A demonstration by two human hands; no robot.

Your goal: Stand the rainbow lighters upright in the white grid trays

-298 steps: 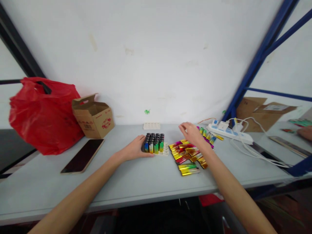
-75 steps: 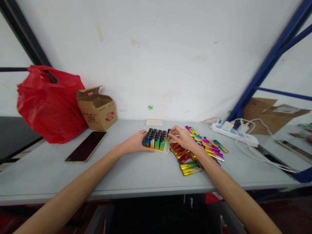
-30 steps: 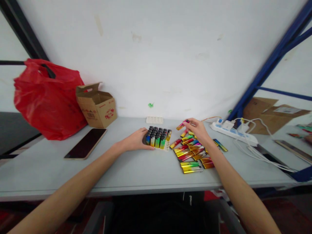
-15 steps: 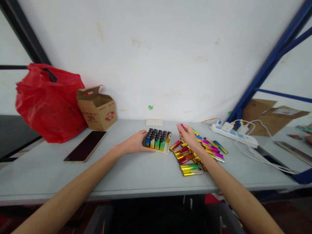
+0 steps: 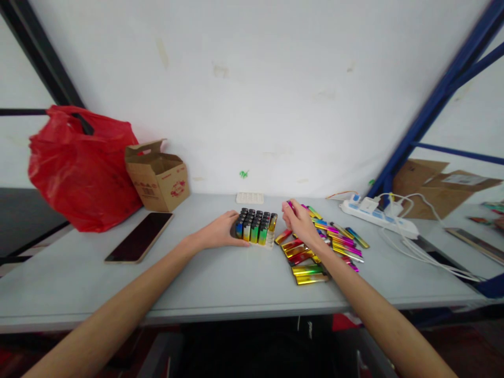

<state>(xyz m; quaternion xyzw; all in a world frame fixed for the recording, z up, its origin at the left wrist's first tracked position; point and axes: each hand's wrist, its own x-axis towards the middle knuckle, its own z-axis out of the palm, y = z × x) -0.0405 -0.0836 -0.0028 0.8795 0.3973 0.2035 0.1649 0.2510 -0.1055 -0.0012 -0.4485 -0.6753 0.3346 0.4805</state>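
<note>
Several lighters point(image 5: 255, 227) with black tops stand upright in rows in a white tray point(image 5: 270, 243). My left hand point(image 5: 220, 229) grips the left side of this group, thumb along the front and fingers behind. Slots at the tray's right front hold no lighter. Just right of the tray, my right hand point(image 5: 298, 220) is closed around a purple lighter point(image 5: 290, 203), of which only the end shows above the fingers. Below and beside that hand lies a loose pile of shiny lighters point(image 5: 309, 270) in gold, red, green, purple and blue, partly hidden by my forearm.
A second white tray point(image 5: 250, 198) lies by the wall. To the left are a phone point(image 5: 139, 237), an open cardboard box point(image 5: 158, 176) and a red plastic bag point(image 5: 82, 168). A power strip point(image 5: 378, 215) with white cables and brown cardboard point(image 5: 437, 189) are at right.
My right hand, with the purple lighter, has shifted slightly left toward the tray and turned a little. My left hand keeps its place on the tray of lighters.
</note>
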